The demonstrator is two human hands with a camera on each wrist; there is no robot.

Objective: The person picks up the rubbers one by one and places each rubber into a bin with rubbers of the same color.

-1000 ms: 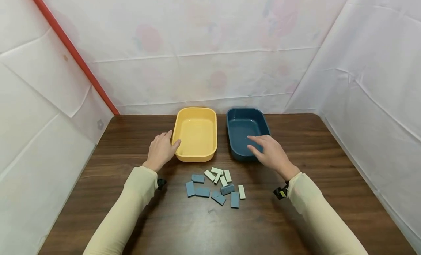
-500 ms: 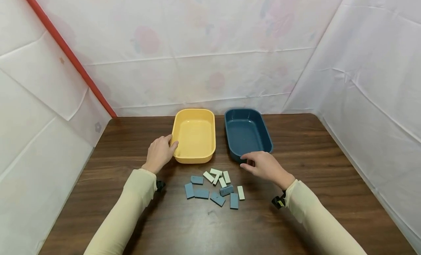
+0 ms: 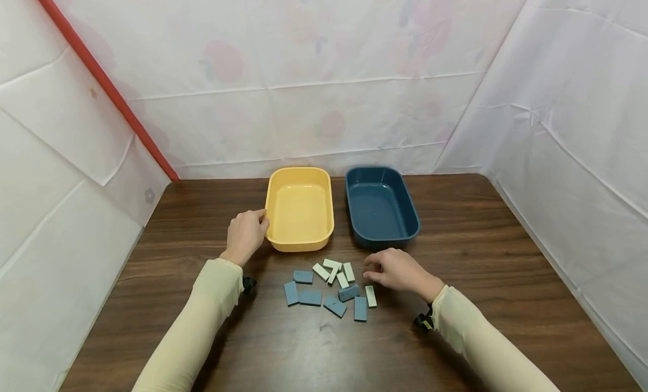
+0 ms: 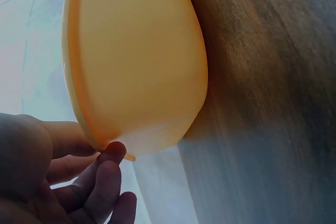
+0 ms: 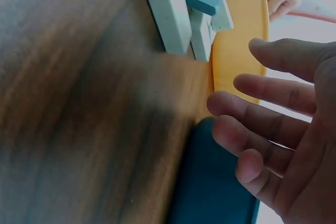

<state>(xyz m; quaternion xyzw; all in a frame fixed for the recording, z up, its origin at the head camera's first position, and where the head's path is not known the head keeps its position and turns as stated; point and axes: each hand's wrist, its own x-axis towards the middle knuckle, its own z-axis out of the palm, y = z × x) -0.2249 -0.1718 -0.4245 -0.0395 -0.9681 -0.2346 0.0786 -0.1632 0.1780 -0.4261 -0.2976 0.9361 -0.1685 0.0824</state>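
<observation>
My left hand pinches the left rim of a yellow plastic tray between thumb and fingers. The left wrist view shows those fingertips at the rim, with the tray's outer wall beside them. My right hand hovers in front of the dark blue tray, just right of the small blocks, fingers loosely bent and holding nothing. Nearest to it lies a pale green block. Several more pale green blocks are heaped together. Several blue-grey blocks lie flat around them.
Both trays stand side by side at the back of the dark wooden table. White sheeting hangs behind and at both sides. A red pole slants along the back left corner.
My right hand has moved from over the blue tray toward me, down beside the blocks. The fingers of my left hand have closed on the yellow tray's rim.
</observation>
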